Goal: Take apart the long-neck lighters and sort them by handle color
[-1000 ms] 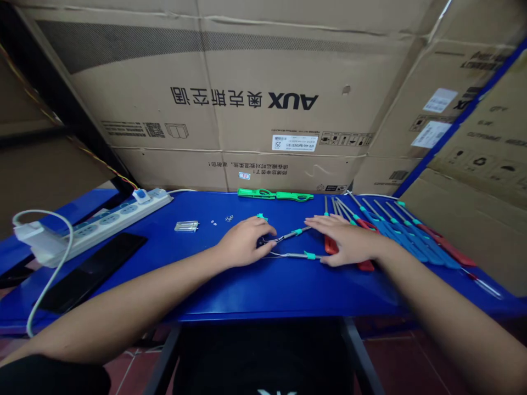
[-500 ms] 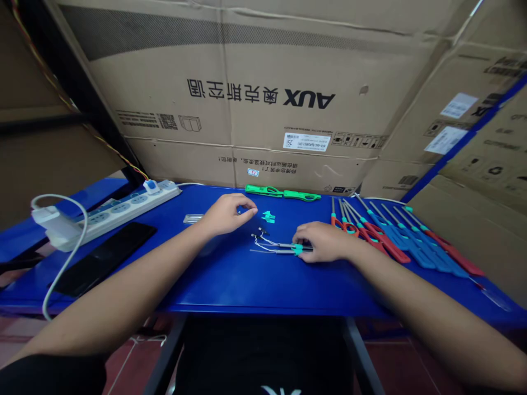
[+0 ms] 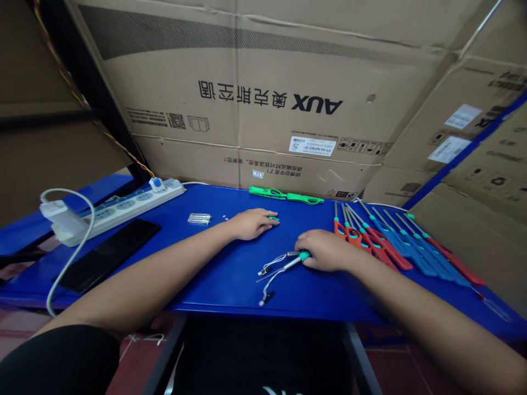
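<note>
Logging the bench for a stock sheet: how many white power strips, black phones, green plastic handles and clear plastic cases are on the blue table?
White power strip: 1
Black smartphone: 1
Green plastic handles: 2
Clear plastic case: 1
Total: 5

Left hand [image 3: 252, 224]: palm down, fingers [image 3: 267, 215] extended and held together, directed toward the person's right. Right hand [image 3: 323, 250]: palm down, fingers [image 3: 307, 240] curled inward, directed toward the person's left. Left forearm [image 3: 164, 269] and right forearm [image 3: 411, 296]: bare, angled inward from the lower corners of the view, wrists nearly straight
</note>
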`<state>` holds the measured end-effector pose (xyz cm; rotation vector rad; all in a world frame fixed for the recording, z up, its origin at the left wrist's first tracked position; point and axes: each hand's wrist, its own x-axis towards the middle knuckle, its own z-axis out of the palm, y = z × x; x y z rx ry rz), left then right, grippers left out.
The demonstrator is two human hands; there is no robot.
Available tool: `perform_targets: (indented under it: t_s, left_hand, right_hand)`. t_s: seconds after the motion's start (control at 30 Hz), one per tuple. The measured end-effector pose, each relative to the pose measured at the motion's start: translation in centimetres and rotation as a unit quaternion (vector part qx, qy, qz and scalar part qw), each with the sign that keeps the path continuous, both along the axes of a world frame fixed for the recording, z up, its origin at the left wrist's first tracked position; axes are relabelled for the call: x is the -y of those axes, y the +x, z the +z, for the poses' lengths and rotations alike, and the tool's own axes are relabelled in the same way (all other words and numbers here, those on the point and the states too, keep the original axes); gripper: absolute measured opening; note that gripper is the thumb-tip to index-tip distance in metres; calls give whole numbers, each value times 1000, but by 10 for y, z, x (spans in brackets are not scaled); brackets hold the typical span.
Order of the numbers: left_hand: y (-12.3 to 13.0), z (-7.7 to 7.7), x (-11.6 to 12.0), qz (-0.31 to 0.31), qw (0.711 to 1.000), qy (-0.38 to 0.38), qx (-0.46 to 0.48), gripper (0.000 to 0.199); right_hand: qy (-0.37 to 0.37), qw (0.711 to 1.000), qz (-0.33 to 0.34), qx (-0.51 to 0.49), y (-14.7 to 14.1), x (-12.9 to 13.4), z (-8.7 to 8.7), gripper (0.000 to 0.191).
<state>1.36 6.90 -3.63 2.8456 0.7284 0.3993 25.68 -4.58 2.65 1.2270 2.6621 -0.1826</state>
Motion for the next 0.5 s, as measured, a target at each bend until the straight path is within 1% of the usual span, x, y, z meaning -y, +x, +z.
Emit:
perform_targets:
  t_s: [0.1,0.23,0.37,0.4,0.5]
  left_hand:
    - [-1,-2,0,-5,1000,15,26,34]
    - [-6,2,5,4,999,11,40,32]
    - [-8,4,10,3,999,-6,47,30]
    - [-9,4,10,4,999,-7,51,30]
    - [-10,4,10,10,998,-7,57,29]
  right_hand:
    - [23,1000,0,17,15,-19,11,27]
    - [66,995,-55,59,40,-58,22,27]
    - [84,986,-94,109,60,-89,22,17]
    - [86,984,-97,119,64,-93,21,19]
    - [93,983,-84,132,66,-96,17,35]
